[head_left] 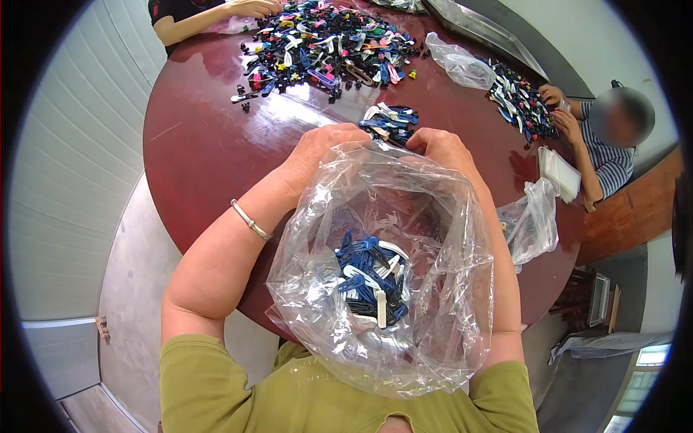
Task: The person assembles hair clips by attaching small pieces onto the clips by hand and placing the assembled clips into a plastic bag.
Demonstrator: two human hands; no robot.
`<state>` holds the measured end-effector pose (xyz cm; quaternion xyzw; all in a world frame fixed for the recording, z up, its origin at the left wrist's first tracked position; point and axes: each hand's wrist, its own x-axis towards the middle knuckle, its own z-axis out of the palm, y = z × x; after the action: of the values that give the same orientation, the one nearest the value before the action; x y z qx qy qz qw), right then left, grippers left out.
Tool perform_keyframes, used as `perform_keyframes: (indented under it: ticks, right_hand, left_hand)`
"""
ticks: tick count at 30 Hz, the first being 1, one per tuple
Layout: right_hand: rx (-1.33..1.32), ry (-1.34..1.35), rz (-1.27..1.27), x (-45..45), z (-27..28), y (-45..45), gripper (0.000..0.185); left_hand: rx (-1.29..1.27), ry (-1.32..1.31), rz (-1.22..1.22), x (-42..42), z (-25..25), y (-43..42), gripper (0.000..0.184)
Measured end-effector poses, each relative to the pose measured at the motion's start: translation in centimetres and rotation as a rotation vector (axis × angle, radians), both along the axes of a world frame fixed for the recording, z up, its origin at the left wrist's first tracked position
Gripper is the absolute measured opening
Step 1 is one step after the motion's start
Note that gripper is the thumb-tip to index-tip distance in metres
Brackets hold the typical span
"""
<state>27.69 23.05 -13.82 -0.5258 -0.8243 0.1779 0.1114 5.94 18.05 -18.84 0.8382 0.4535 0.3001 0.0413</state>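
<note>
A clear plastic bag (310, 289) stands wide open between my forearms, with blue, white and black hair clips (372, 278) inside. Beyond its far rim, a small pile of blue, white and black clips (388, 121) lies on the dark red table (209, 144). My left hand (336, 148) is at the left of this small pile, its fingers curled and their tips hidden. At the pile's right side is my right hand (440, 148), fingers bent toward the clips, tips partly hidden behind the bag's rim. What either hand holds, if anything, cannot be made out.
A large heap of colourful clips (332, 47) covers the far table. Right of it lie a crumpled bag (462, 61) and another clip pile (516, 101), where a person in stripes (610, 155) works. Another person's arm (195, 25) reaches in at the top left. A plastic bag (534, 220) lies right.
</note>
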Motion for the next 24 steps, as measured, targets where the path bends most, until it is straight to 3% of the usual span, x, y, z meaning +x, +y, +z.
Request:
perform_keyframes:
  ticks: [8, 14, 20, 24]
  right_hand:
    - [-0.194, 0.311, -0.003, 0.9, -1.0, 1.3, 0.035]
    - [-0.08, 0.257, -0.015, 0.8, -1.1, 1.4, 0.031]
    - [-0.158, 0.343, 0.064, 2.9, 0.0, 2.0, 0.028]
    - [0.088, 0.145, 0.106, 3.0, 0.4, 1.6, 0.023]
  left_hand:
    - [0.043, -0.006, -0.033, -0.3, -0.9, 0.5, 0.023]
    - [0.015, -0.048, -0.015, -0.2, -0.8, 0.4, 0.023]
    - [0.018, -0.008, -0.026, -0.3, -1.0, 0.5, 0.022]
    - [0.01, -0.008, -0.022, -0.2, -0.3, 0.2, 0.022]
